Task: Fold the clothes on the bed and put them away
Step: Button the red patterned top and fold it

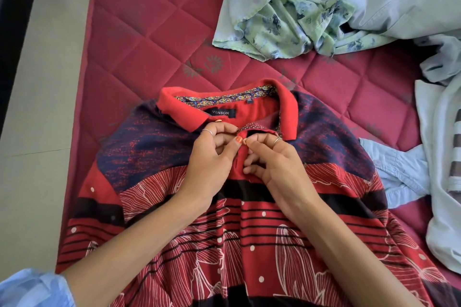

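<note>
Left hand (212, 154) and right hand (272, 159) pinching the placket (240, 157) of a red-and-navy polo shirt (249, 232), fingertips meeting just below the collar (189, 112), apparently fastening a button. Shirt spread face-up on the maroon quilted mattress (139, 32), folding proper seemingly not yet begun; next move likely smoothing the front flat and turning the sleeves in. Beyond, unfolded: a crumpled green floral garment (282, 12) and pale blue clothes (409, 2).

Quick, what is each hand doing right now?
Left hand: closed, fingers pinching the button placket of the red and navy patterned polo shirt.
Right hand: closed, fingers pinching the same placket from the other side.
</note>
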Action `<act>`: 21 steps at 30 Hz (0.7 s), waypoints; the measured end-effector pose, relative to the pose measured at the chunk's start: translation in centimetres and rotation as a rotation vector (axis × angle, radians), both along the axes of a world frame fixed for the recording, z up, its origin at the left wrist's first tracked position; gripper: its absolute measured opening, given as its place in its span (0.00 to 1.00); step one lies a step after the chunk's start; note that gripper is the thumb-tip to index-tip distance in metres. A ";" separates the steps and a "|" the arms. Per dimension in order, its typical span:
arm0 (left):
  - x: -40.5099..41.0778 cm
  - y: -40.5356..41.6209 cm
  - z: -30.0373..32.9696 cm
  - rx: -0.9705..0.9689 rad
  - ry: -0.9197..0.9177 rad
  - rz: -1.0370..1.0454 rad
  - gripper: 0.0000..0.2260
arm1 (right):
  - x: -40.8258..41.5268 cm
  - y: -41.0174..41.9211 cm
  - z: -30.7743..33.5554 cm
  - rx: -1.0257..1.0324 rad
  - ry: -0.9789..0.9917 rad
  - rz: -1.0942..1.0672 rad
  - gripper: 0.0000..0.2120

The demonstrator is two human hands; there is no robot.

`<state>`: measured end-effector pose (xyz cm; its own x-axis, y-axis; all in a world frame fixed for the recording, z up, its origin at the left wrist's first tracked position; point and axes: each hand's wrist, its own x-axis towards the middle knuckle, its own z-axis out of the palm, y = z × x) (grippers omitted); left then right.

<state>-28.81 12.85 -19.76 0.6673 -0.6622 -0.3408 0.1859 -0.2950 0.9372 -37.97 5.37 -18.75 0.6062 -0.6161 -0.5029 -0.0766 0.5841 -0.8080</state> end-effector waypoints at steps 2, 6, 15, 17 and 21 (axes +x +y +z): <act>0.0 0.0 -0.1 -0.009 -0.018 -0.012 0.06 | -0.1 0.0 0.0 -0.019 0.024 0.011 0.02; -0.2 0.2 -0.2 -0.003 -0.230 -0.147 0.05 | -0.2 -0.3 0.4 0.022 0.072 -0.062 0.08; 0.1 0.7 -0.2 0.110 -0.575 -0.101 0.05 | -0.5 -0.7 0.6 0.148 0.068 -0.203 0.09; 0.9 0.7 -0.4 0.151 -0.641 -0.098 0.09 | -0.5 -0.8 0.6 0.149 0.062 -0.206 0.09; 1.3 0.5 -0.9 0.172 -0.727 -0.178 0.12 | -0.6 -0.8 0.5 0.158 0.033 -0.205 0.06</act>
